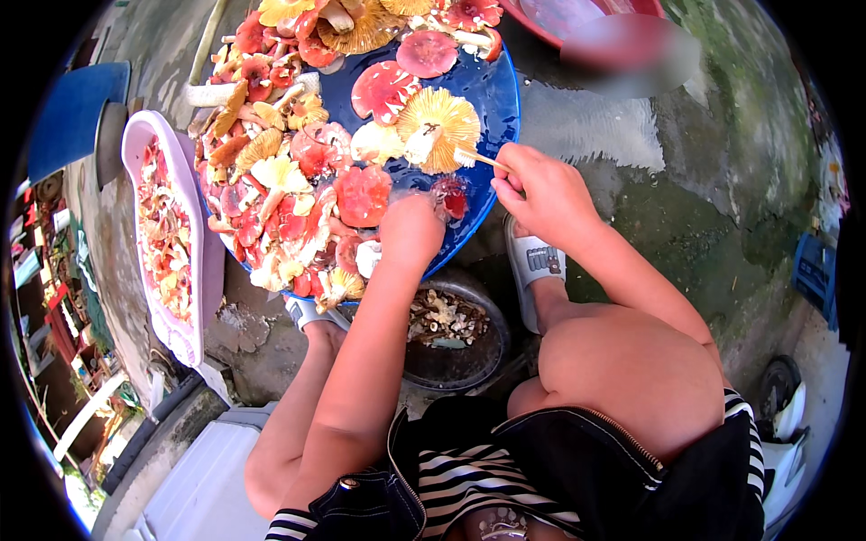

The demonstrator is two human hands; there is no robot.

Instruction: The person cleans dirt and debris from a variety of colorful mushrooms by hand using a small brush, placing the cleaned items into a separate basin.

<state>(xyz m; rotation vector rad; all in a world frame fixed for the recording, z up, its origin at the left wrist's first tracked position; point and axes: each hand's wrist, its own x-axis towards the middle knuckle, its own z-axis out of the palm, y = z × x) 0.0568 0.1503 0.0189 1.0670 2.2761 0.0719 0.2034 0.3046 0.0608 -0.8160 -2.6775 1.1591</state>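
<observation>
Left hand [410,230]: reaches into the near edge of the blue basin [492,90], fingers curled down among the red mushrooms [361,194]; whether it grips one, cannot tell

Right hand [541,194]: closed on a thin brush [474,160], bristle end touching a yellow-gilled mushroom [439,126] lying gills up

Blue basin: far centre on the concrete ground, heaped with red, orange and yellow mushrooms

Dark bowl [456,334]: near, between the feet, holding pale trimmings

White tray [194,270]: left of the basin, filled with mushroom pieces

White sandal [537,270]: right of the bowl

Red basin [559,18]: far right, partly seen
</observation>
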